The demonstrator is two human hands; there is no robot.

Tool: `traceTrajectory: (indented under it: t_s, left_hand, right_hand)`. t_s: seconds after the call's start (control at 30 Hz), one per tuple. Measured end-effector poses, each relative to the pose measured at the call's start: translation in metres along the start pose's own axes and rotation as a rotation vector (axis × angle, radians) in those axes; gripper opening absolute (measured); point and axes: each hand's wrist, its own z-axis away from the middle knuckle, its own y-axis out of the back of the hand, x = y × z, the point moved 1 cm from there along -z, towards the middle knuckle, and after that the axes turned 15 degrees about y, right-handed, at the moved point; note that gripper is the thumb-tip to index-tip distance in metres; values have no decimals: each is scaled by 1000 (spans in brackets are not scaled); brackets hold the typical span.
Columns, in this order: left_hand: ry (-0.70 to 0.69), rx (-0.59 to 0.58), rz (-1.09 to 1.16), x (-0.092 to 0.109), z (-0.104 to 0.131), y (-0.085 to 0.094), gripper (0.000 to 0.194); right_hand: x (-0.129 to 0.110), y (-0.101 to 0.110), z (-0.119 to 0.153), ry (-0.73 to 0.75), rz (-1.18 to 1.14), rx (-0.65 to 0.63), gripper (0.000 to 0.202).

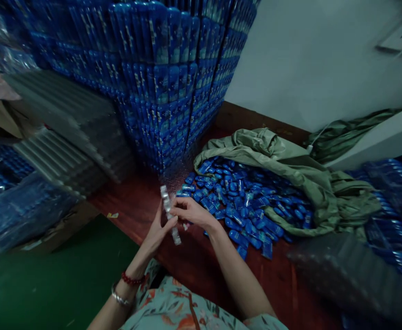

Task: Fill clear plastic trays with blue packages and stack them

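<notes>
My left hand is wrapped round a narrow clear plastic tray with a ribbed, shiny surface, tilted above the table's front part. Against the tray's middle, my right hand has its fingertips pinched together at its edge; whether a small item is between them is hidden. Just right of my hands spreads a heap of small blue packs, spilling from the mouth of a green cloth sack. A small pinkish scrap lies below my right hand.
Tall stacks of filled blue packs stand behind the table. Grey stacked empty trays are at the left, more trays at the lower right. The red table ends above a green floor. A white wall rises behind.
</notes>
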Motion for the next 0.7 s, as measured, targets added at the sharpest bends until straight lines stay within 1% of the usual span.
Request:
traceTrajectory:
  t_s: [0.1, 0.17, 0.23, 0.3, 0.37, 0.4, 0.47, 0.53, 0.63, 0.7]
  left_hand:
    - [37, -45, -50, 0, 5, -7, 92]
    - [80, -76, -28, -2, 9, -11, 92]
    - [112, -100, 17, -4, 12, -13, 86]
    - [139, -158, 89, -5, 14, -12, 76]
    - [181, -207, 176, -6, 16, -6, 67]
    - [206, -208, 216, -6, 17, -2, 64]
    - [249, -175, 283, -5, 18, 9, 57]
    - [269, -147, 323, -4, 19, 19, 50]
    - [261, -122, 325, -4, 19, 28, 47]
    - [223, -18, 281, -6, 16, 34, 48]
  right_hand:
    - [5, 0, 13, -19, -103, 43, 35]
    - [6, 3, 17, -42, -132, 66, 34]
    - [5, 7, 21, -48, -127, 122, 31]
    - [3, 13, 25, -32, -93, 210, 25]
    - [1, 21, 28, -9, -40, 304, 19]
    - [1, 25, 28, -2, -18, 334, 17]
    - [1, 32, 28, 11, 6, 360, 14]
    - [2, 35, 26, 30, 13, 352, 13]
    - [8, 30, 21, 77, 34, 335, 14]
    - [13, 24, 20, 88, 48, 338, 17]
